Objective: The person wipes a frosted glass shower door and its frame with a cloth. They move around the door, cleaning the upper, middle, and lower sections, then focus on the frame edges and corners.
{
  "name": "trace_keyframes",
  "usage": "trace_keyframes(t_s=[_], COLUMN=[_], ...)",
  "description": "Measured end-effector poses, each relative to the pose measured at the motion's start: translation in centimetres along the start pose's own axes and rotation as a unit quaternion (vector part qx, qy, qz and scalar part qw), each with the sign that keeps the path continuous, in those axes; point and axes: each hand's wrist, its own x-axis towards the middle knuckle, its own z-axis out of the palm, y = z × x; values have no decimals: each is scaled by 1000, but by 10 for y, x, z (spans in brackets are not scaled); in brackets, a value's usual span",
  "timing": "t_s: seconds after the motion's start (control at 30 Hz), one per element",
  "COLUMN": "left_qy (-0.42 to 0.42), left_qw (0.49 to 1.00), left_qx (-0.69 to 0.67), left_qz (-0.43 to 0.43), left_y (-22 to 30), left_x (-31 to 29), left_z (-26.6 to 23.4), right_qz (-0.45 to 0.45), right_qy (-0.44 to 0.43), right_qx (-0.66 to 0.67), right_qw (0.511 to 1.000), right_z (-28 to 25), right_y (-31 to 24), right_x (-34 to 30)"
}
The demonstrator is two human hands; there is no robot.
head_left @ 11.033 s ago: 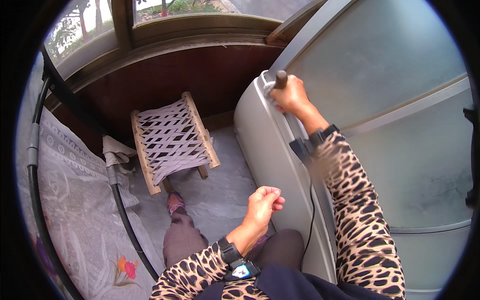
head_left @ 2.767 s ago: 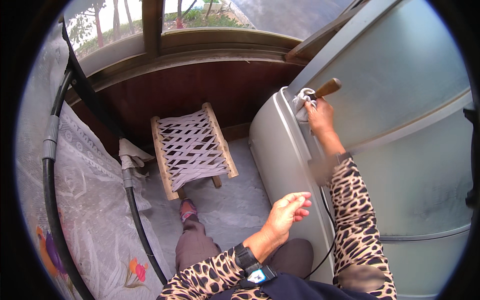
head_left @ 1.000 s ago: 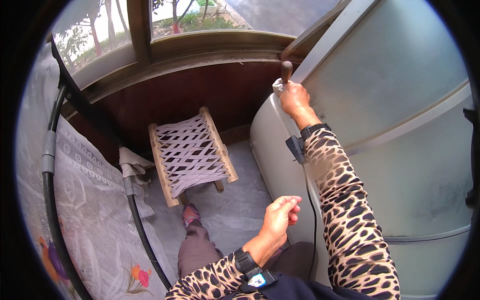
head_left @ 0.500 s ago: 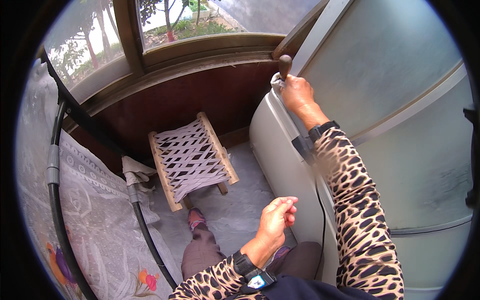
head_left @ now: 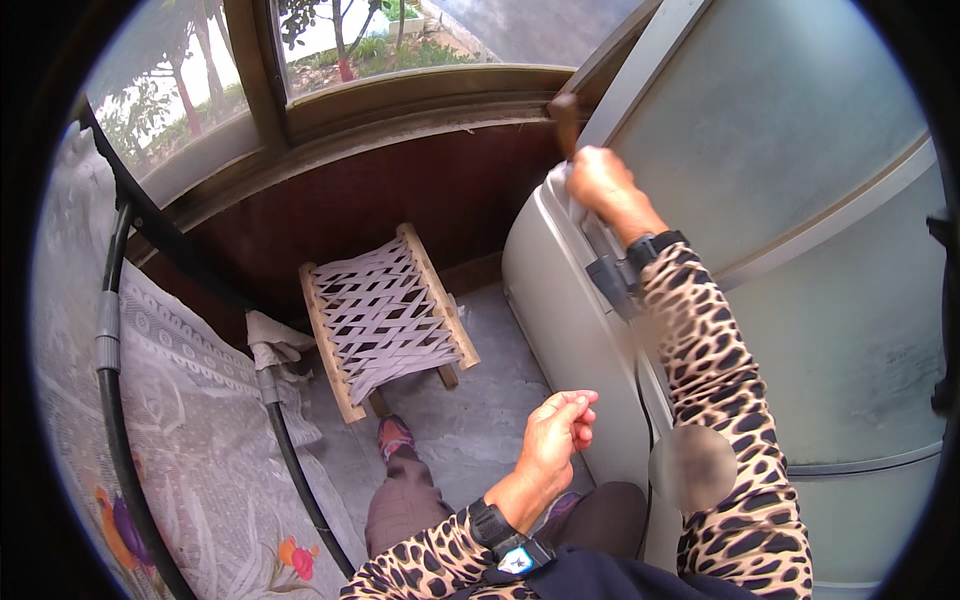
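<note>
My right hand (head_left: 606, 185) is closed around a tool with a brown handle (head_left: 566, 125), at the far top corner of a pale grey, box-like appliance (head_left: 575, 340). The handle sticks up past my fist, smeared by motion; the tool's other end is hidden behind my hand and the appliance's edge. Lower down, my left hand (head_left: 552, 435) hangs in the air in front of my knees. Its fingers are curled with the thumb pressed on the index finger, and nothing shows in them.
A low wooden stool (head_left: 390, 315) with a woven strap seat stands on the grey floor (head_left: 480, 385). White lace cloth (head_left: 200, 400) hangs on the left beside black poles (head_left: 120, 430). Frosted panels (head_left: 790, 180) rise on the right. Windows (head_left: 400, 40) lie beyond.
My right hand has shifted slightly right and down, and the brown handle has moved with it and now tilts left. My left hand has hardly moved.
</note>
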Motion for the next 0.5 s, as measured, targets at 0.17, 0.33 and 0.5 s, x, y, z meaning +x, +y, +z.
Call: trace_keyframes(t_s=[0.17, 0.33, 0.5], left_qy=[-2, 3, -11], left_qw=[1000, 1000, 1000], left_qx=[10, 9, 8], left_qz=[-1, -3, 4], left_y=[-1, -1, -3], left_x=[-2, -2, -1], left_z=[-1, 1, 6], right_qz=[-41, -14, -14], right_qy=[129, 114, 95], right_qx=[58, 60, 67], right_qw=[989, 992, 993], right_z=[5, 52, 59], right_y=[8, 2, 9], right_x=[5, 1, 0])
